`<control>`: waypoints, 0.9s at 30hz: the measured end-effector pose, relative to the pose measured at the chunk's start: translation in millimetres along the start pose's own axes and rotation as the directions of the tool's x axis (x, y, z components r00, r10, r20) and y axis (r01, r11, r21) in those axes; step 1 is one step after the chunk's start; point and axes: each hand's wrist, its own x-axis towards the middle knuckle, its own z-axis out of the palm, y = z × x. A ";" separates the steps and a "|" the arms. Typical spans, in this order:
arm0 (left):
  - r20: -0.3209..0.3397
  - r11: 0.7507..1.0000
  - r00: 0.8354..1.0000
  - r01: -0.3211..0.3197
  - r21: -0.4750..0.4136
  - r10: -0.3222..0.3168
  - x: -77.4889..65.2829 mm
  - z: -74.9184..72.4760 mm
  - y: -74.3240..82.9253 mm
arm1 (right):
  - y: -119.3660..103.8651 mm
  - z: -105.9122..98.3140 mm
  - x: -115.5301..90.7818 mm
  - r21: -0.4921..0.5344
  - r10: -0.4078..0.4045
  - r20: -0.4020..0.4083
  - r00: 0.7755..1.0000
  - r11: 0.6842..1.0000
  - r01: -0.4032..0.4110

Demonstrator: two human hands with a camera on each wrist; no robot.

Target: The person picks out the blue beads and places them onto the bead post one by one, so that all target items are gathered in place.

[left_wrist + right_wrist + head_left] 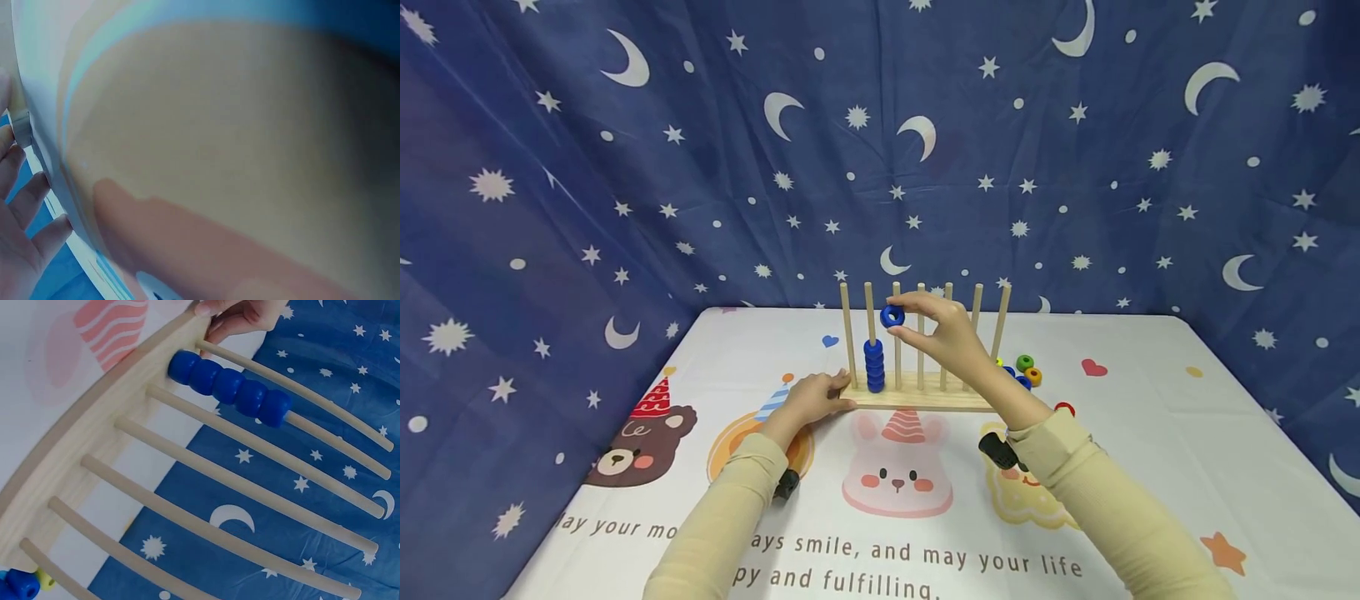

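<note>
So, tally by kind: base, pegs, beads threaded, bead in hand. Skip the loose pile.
Wooden base: 1
Wooden pegs: 7
Blue beads threaded on a peg: 5
Blue bead held by the right hand: 1
Total: 14

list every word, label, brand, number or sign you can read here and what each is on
"lay your mo … ays smile, and may your life": white printed tablecloth, middle hidden by beige left sleeve.
"py and fulfilling.": same cloth, start hidden.
White squiggle on the brown printed bear's forehead: too unclear to read as letters.
Pale wooden peg rack and blue round beads: no lettering visible.
No readable brands or numbers.
</note>
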 end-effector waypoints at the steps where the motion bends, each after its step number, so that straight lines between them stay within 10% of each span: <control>1: 0.001 1.000 1.000 0.003 -0.002 -0.003 -0.5 -0.5 0.6 | -0.1 0.3 2.0 0.001 0.003 -0.002 1.000 1.000 -0.003; 27: 0.071 0.984 0.988 -0.141 0.105 0.134 -3.7 -5.8 -2.9 | 11.1 7.4 31.1 -0.066 -0.019 0.060 0.998 0.998 0.023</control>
